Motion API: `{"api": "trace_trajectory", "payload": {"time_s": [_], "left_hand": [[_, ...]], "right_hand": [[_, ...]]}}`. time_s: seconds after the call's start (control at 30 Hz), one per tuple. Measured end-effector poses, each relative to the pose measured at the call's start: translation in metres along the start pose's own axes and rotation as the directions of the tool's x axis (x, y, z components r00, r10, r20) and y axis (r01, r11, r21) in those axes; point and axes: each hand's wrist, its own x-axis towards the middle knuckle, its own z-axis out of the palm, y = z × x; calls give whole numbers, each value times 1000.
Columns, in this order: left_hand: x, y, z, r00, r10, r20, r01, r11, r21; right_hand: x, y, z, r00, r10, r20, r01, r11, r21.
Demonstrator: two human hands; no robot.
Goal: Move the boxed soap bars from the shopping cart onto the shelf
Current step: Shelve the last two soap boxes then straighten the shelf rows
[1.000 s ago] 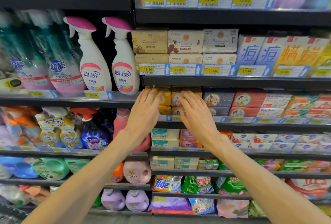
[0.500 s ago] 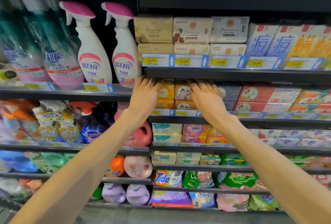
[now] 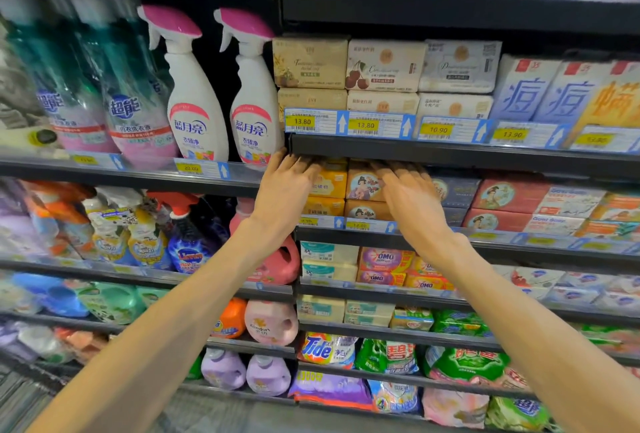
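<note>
While both arms reach into the shelf [image 3: 450, 155], the left hand [image 3: 282, 190] and right hand [image 3: 410, 198] lie flat with fingers straight against the stacked yellow soap boxes [image 3: 329, 185].

Taking the black shelf edge [image 3: 450, 155] as landmark: just below it, yellow soap boxes [image 3: 327, 186] sit beside tan soap boxes [image 3: 363, 186] printed with a figure in a round frame; farther right below it, red boxes [image 3: 505, 195] bear a like roundel; above it, yellow price tags [image 3: 300, 121] on blue-arrowed white labels; left of it, white spray bottles [image 3: 194, 110] with pink triggers and blue lettering.
</note>
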Motion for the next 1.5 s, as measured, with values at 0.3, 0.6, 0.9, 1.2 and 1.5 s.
{"api": "trace_trajectory", "payload": {"time_s": [0.3,0.6,0.9,1.2,1.5], "left_hand": [[2,10,4,997,-68,-34,68,998,13],[19,72,-3,997,-76,2,75,983,-166],[22,73,0,992,-126,12,126,976,-179],[22,74,2,991,-133,4,131,968,-212],[-10,84,0,983,-12,-184,-48,948,-315]], "right_hand": [[-2,-9,-6,998,66,26,-67,996,53],[-12,15,-7,989,119,-84,-123,992,-37],[-12,24,-8,992,124,-7,-122,987,107],[-13,24,-9,994,109,-29,-106,992,74],[-61,53,-29,991,102,-81,-81,972,222]]}}
